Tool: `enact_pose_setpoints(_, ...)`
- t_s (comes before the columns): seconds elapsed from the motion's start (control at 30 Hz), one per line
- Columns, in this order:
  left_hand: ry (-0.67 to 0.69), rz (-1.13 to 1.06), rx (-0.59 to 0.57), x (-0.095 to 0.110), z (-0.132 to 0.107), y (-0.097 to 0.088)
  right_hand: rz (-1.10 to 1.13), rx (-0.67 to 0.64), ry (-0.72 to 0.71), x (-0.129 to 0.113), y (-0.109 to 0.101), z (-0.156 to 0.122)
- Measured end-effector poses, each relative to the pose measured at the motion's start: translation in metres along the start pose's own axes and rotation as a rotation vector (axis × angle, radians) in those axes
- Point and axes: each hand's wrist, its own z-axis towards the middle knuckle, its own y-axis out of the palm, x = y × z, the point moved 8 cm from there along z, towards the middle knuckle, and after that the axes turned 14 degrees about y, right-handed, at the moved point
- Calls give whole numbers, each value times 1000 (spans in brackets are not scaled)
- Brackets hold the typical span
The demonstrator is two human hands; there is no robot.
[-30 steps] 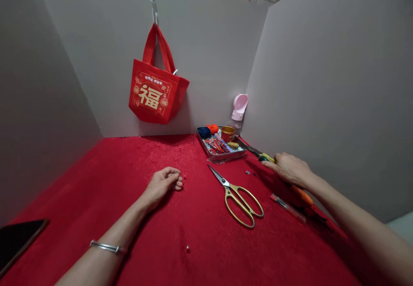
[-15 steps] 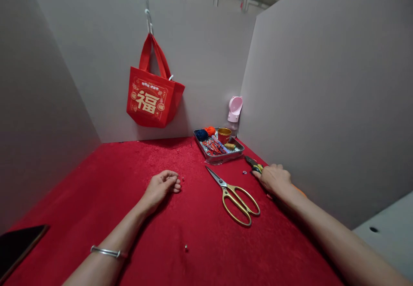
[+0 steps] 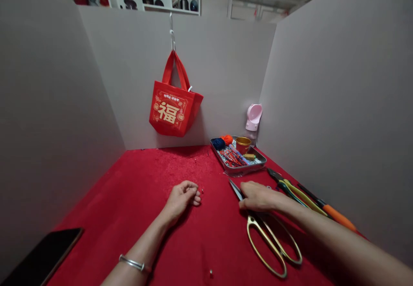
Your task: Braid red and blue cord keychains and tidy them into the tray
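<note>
Light is falling dim and diffuse | soft shadow is spreading beneath the left hand [image 3: 180,199] across the red plush table cover [image 3: 106,195] | wide-angle distortion is bending the grey partition walls [image 3: 335,105]

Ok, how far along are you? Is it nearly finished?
It's hard to tell, because no finished piece shows. Done: the green-and-yellow pliers lie set down beside the metal tray. In hand: the right hand is on the gold-handled scissors, and the left hand rests empty. Left: red cords lie in the tray.
</note>
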Motion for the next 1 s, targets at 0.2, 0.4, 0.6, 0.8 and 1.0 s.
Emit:
enact_pose_setpoints(0.2,-3,-21,-15,-5,3,-1,608,-210,-81,15,-41,13)
enact_pose_setpoints(0.4,4,-33,-9,-5,2,-1,949,-7,-76,30,-122,25)
enact_pose_setpoints(0.6,-9,-12,-13,-2,2,1,1672,763,-272,46,-249,31)
enact_pose_setpoints(0.8,-1,-8,-3,-9,3,-2,1870,863,-484,-24,-305,82)
enact_pose_setpoints(1.0,12,-13,-5,-16,4,-2,1563,674,-527,-108,-309,114)
